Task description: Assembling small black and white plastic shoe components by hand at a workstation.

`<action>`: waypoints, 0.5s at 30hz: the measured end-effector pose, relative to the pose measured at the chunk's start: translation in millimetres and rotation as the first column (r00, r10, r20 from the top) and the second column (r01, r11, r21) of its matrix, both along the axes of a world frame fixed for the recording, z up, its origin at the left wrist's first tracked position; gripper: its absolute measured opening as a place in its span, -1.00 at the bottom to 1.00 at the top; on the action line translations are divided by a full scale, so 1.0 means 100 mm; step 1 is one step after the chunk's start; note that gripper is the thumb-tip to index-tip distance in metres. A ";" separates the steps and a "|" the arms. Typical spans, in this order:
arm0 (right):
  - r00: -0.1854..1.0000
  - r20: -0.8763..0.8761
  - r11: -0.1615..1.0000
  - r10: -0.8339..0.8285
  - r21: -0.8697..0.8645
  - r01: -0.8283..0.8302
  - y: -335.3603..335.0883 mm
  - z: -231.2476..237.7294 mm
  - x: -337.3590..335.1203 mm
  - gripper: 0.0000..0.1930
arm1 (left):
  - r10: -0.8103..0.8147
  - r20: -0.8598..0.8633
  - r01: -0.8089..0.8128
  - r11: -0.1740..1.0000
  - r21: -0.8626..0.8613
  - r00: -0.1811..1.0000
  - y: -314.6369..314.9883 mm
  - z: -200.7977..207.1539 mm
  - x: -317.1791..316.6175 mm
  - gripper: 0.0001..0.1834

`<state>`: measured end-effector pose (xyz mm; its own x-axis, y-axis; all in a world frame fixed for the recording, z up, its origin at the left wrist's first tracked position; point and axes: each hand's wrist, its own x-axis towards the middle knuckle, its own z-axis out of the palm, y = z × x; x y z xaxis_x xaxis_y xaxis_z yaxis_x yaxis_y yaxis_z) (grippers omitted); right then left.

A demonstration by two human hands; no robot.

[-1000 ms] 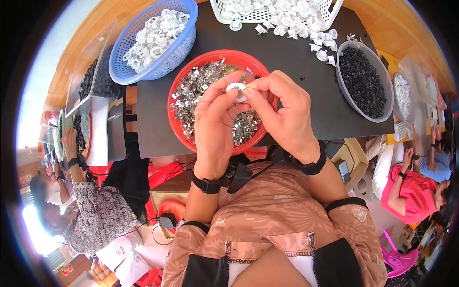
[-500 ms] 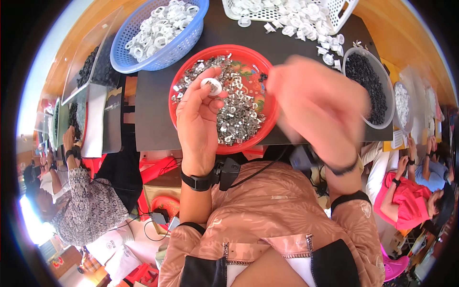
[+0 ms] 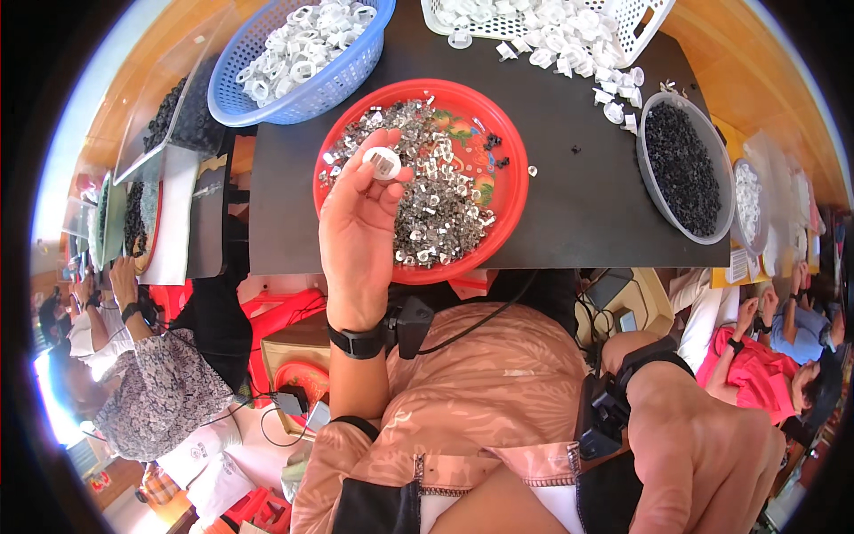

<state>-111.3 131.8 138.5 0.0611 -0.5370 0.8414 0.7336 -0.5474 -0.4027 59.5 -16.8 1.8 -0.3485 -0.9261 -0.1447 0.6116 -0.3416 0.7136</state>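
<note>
My left hand [image 3: 360, 218] is closed on a small round white plastic piece [image 3: 382, 163], held between thumb and fingers over the left side of a red tray [image 3: 516, 191]. Metal strips show in the middle of that piece. Under and beside the hand, the tray holds a heap of small metal clips [image 3: 436, 227], with a few black bits [image 3: 494, 141] near its right side. My right hand [image 3: 707, 445] is raised close to me at the lower right, its back in view. Its fingertips are hidden, so whether it holds anything does not show.
A blue basket [image 3: 356, 76] and a white basket [image 3: 649, 22] of white pieces stand at the back, with loose ones spilled nearby. A grey bowl [image 3: 642, 169] of black parts is on the right. Other people [image 3: 165, 387] sit at both sides.
My right hand has swung from over the tray's right edge down toward me at the lower right. The left hand, still holding the white piece, has shifted slightly left.
</note>
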 end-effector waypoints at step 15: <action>0.984 0.064 0.980 -0.168 -0.093 0.173 0.50 -0.07 -0.02 -0.86 | 0.077 -0.008 -0.077 0.997 -0.017 0.997 0.23 -0.20 0.37 -0.52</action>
<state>-113.2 182.2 131.6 -0.0726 -0.4508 0.8897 0.6456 -0.7012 -0.3026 96.2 6.0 -18.3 -0.2774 -0.9525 -0.1256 0.6411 -0.2809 0.7142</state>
